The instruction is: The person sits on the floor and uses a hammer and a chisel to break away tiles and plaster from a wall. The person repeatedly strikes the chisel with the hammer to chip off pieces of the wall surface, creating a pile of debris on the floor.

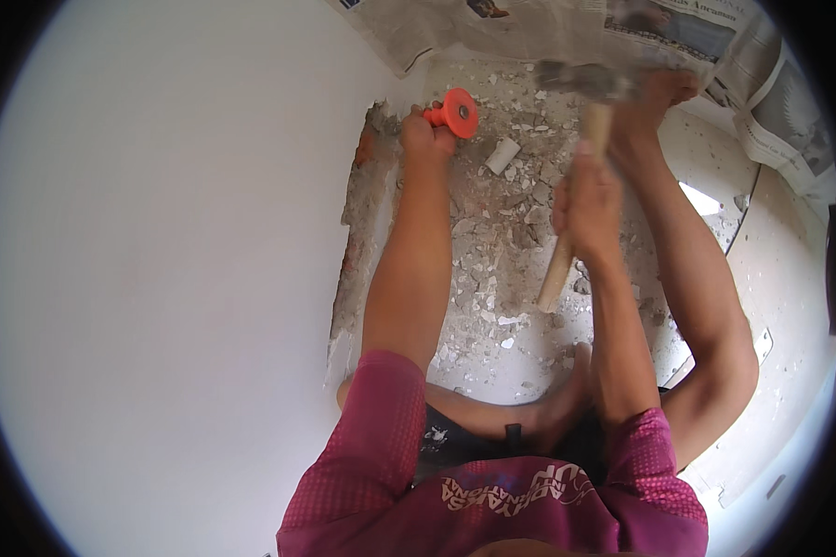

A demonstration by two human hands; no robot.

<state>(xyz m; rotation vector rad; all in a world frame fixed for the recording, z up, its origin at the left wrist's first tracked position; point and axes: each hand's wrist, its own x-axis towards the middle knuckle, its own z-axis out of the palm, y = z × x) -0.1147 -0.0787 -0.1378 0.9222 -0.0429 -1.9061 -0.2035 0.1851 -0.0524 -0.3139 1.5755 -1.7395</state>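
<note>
My left hand [425,136] is closed round the orange grip of a chisel with a round hand guard [460,113], held against the foot of the white wall. The chisel's blade is hidden behind the hand. My right hand [588,200] grips the wooden handle of a hammer [559,265]. Its metal head, blurred by motion, is raised in front of my right foot, to the right of the chisel. Along the wall's lower edge, a strip of plaster [367,176] is broken away, baring rough grey and reddish material.
Plaster chips and rubble [502,241] cover the floor between my legs, with a larger white chunk [502,156] near the chisel. Newspaper sheets [529,32] lie along the far edge and right corner. My bent right leg [697,251] flanks the hammer. Pale floor tiles [771,251] extend to the right.
</note>
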